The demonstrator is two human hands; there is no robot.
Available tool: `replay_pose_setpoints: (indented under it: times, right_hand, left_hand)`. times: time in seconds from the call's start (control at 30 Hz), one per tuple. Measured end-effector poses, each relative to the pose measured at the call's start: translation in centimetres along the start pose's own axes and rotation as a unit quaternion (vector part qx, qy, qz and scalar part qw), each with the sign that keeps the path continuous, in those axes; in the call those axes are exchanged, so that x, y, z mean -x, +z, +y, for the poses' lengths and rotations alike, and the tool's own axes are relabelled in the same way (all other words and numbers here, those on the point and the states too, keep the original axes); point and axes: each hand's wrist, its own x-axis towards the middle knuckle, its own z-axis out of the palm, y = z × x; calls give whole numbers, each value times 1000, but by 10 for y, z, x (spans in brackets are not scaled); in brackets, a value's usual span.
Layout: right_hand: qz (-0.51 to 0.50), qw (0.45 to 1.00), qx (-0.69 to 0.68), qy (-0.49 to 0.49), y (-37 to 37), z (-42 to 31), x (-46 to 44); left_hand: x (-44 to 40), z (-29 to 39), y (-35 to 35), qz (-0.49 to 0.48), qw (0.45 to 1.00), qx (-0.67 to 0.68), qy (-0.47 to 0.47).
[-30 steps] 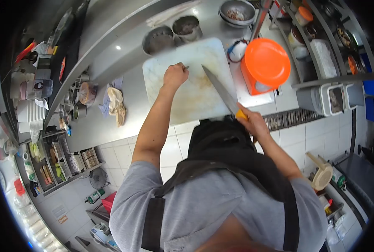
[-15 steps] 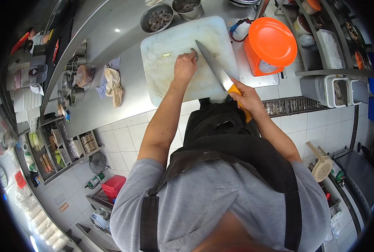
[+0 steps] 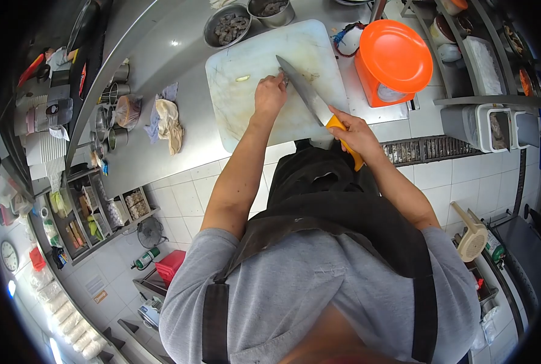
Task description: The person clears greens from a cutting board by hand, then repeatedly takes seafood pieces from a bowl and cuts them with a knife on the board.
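On the white cutting board point(image 3: 240, 115), my left hand point(image 3: 271, 94) is closed, its fingers pinching a small grey shrimp point(image 3: 285, 79) that is mostly hidden. My right hand point(image 3: 356, 134) grips the yellow handle of a large chef's knife point(image 3: 307, 94). The blade slants up and left across the board, its edge side beside my left fingertips; I cannot tell whether it touches the shrimp. A small pale yellowish piece point(image 3: 242, 78) lies on the board left of my left hand. Beyond the board's far edge stands a metal bowl point(image 3: 209, 29) of grey shrimp.
A second metal container point(image 3: 290, 17) with grey contents is beside the bowl. An orange lidded bucket point(image 3: 395, 64) stands right of the board. Crumpled cloths point(image 3: 168, 124) lie to the left on the steel counter point(image 3: 143, 161). A drain grate point(image 3: 428, 150) runs along the floor.
The knife blade has shifted left and closer to my left fingertips, with my right hand following slightly. My left hand stays on the shrimp. The whole view has tilted a little.
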Motion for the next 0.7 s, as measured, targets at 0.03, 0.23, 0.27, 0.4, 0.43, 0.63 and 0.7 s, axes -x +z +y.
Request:
replay_pose_setpoints:
  times: [0.03,0.23,0.27,0.4,0.43,0.63,0.7]
  right_hand:
    - [-2,1000,4,4,-1,1,3]
    - [-46,997,-62,4,-13,25,24]
    - [-45,997,-62,5,-14,24,24]
    - [-46,997,-60,11,-13,18,24]
    - [-43,997,-59,17,-11,17,23]
    - [-38,998,-49,19,-5,14,13]
    - [-31,999,-33,14,-1,15,9]
  left_hand:
    - [0,0,0,-1,1000,0,0]
    - [-2,-2,3,17,1000,-3,4]
    - [-3,-2,3,10,1000,13,-13]
    - [-3,7,-1,-31,994,41,-97]
    - [-3,10,-2,-33,994,40,-98]
    - [-4,20,-4,-36,990,35,-134]
    - [-5,19,-3,-33,992,26,-115]
